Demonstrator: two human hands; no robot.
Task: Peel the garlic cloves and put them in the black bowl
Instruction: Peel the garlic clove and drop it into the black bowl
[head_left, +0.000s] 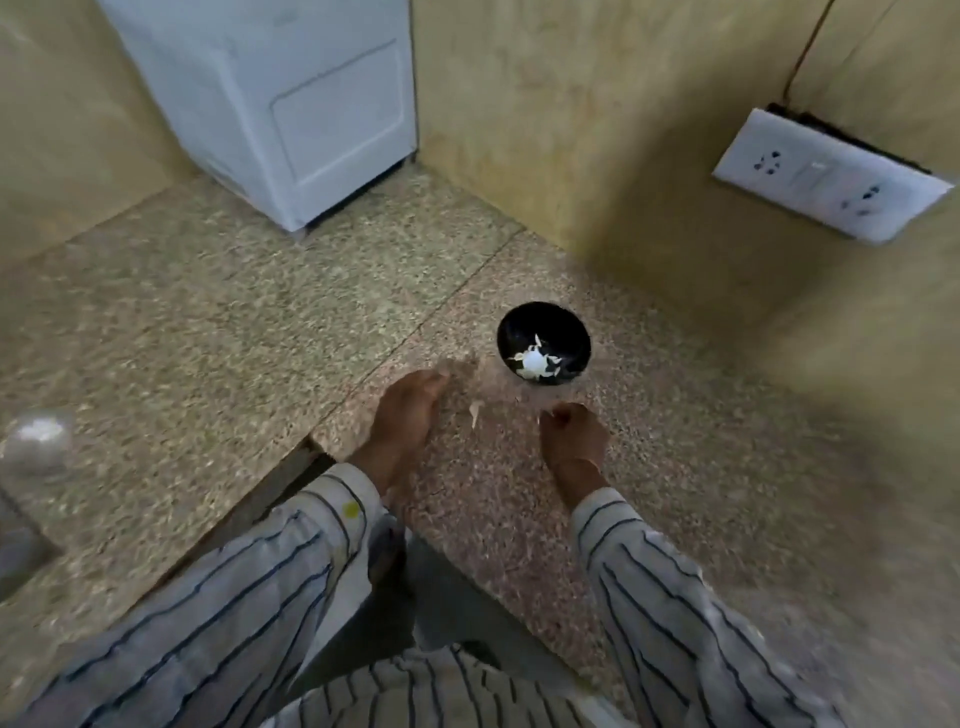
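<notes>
Your left hand (410, 410) rests blurred on the counter (208, 322); its grip cannot be told. Your right hand (571, 436) has curled fingers, but whether it holds a clove is unclear. The bowl (561, 332) sits just beyond, holding white garlic (532, 364). A peel (475, 411) lies between your hands. Strip skins fully; keep scraps out of the bowl.
</notes>
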